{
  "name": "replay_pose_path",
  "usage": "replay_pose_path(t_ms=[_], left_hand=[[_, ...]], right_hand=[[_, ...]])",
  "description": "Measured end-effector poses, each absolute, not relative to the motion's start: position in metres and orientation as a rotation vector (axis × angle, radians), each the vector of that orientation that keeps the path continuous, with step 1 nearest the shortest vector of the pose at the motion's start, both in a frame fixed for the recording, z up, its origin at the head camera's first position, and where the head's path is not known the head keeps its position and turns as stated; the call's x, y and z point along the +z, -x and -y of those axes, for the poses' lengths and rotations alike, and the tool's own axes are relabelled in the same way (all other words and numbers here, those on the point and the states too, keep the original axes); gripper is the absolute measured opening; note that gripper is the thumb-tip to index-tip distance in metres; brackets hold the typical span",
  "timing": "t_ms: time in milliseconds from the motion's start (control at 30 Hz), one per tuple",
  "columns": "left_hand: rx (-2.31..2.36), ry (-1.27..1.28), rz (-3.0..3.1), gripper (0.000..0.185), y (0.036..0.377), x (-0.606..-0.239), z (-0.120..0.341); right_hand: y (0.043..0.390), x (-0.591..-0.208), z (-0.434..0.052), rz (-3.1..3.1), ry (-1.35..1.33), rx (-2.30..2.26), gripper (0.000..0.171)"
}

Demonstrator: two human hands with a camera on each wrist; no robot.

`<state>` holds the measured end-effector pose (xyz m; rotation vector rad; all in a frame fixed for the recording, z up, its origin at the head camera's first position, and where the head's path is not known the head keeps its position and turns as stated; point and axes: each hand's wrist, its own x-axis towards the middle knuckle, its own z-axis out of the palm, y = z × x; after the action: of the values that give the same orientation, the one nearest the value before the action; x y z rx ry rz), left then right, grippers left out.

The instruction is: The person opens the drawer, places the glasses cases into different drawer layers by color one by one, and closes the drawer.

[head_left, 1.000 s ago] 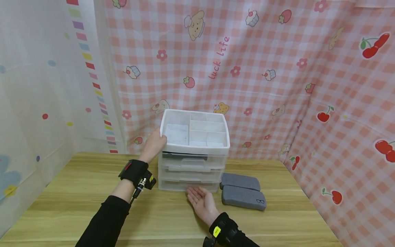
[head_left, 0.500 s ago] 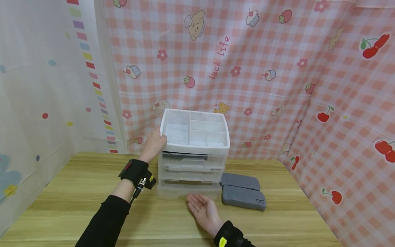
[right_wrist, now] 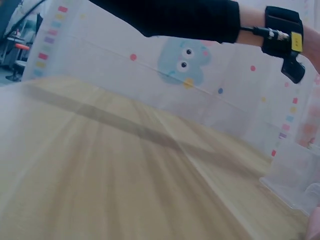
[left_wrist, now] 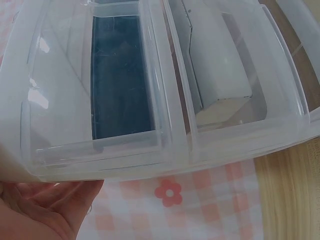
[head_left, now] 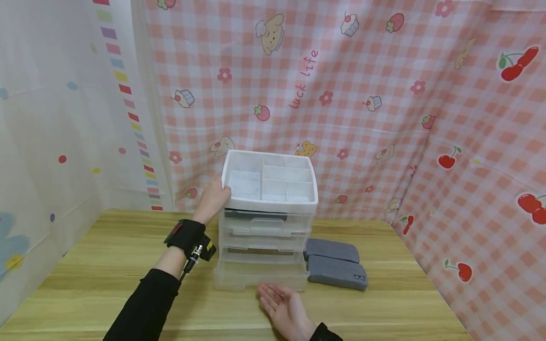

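Observation:
A white plastic drawer unit with clear drawers stands on the table, a divided tray forming its top. My left hand grips the tray's left rim, the thumb over the front corner. The bottom drawer juts out toward me. My right hand is palm up at this drawer's front, its fingertips hooked at the front edge. In the left wrist view, a dark blue flat object lies in the upper drawer, and a white box in the one below it. Little of the right hand shows in its wrist view.
Two grey glasses cases lie side by side at the unit's right, close to the pulled-out drawer. Behind stands a pink checked cloth, with more cloth on both sides. The wooden table runs under everything.
The bottom drawer has slid out toward me, from flush with the unit to well extended. My right hand has moved toward me with it. The left hand has stayed on the rim.

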<state>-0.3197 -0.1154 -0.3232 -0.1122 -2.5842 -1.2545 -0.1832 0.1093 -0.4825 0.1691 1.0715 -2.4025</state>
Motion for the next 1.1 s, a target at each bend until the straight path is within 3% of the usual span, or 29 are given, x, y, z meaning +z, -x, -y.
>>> replay_pose_path(t_ms=[467, 767, 1100], left_hand=[[-1.290, 0.107, 2.578, 0.051, 0.319, -0.323, 0.114], [-1.288, 0.118, 2.582, 0.052, 0.319, -0.324, 0.115], [-1.243, 0.127, 2.577, 0.048, 0.318, -0.323, 0.115]], right_hand=[[0.160, -0.492, -0.112, -1.083, -0.184, -2.398, 0.056], [0.157, -0.484, -0.117, -1.201, -0.124, -2.178, 0.067], [0.186, -0.447, -0.153, -1.422, 0.653, -1.847, 0.039]])
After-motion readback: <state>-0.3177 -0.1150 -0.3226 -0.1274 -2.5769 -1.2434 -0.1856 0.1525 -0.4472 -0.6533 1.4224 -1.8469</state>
